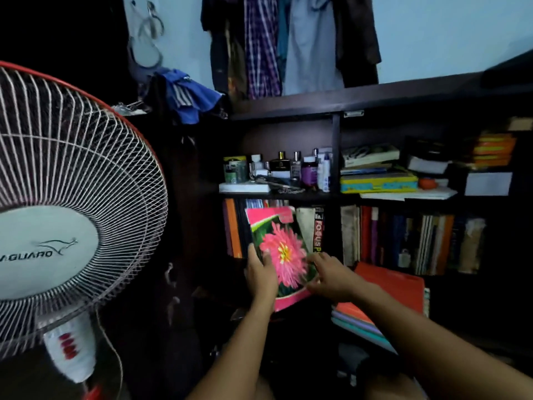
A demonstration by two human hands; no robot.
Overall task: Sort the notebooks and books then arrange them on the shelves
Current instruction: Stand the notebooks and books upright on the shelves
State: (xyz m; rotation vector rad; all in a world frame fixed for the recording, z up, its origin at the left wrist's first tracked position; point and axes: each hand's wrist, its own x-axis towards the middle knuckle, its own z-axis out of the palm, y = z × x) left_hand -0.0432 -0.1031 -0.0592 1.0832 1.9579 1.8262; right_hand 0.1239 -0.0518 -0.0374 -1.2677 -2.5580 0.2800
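A pink notebook with a large pink flower on its cover point(281, 246) stands tilted in front of the lower left shelf compartment point(277, 197). My left hand point(261, 274) grips its left edge, thumb on the cover. My right hand point(328, 274) touches its lower right corner with spread fingers. Upright books point(318, 232) stand behind it in that compartment. More upright books point(409, 243) fill the lower right compartment. A stack of red and pastel notebooks point(383, 298) lies under my right forearm.
A large standing fan point(66, 215) fills the left side, close to my left arm. Bottles and jars point(288, 168) crowd the upper left shelf. Flat books and boxes point(377, 174) lie on the upper right shelf. Clothes point(288, 41) hang above.
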